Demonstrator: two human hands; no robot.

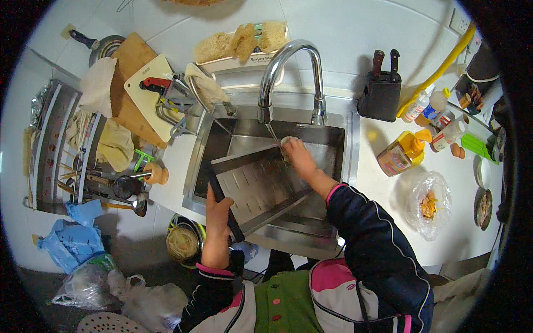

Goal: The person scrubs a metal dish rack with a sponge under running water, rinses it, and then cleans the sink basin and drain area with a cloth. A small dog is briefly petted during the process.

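A slotted stainless-steel drain tray (254, 183) with a black edge slants over the steel sink (333, 166). On its left, my left hand (217, 220) grips the black edge. At the tray's far right corner my right hand (300, 156) presses a pale scrubber (286, 143), mostly covered by the fingers, against the metal. Just above that corner, a chrome gooseneck faucet (291, 48) arches over the basin, and a thin stream of water falls from its spout.
A black knife block (379, 95) stands right of the sink. Further along the white counter are a yellow pump bottle (402, 154) and a plastic bag of peelings (429, 206). Cutting boards (152, 95) and a utensil rack (62, 150) crowd the left. Loofah pieces (243, 41) sit behind the faucet.
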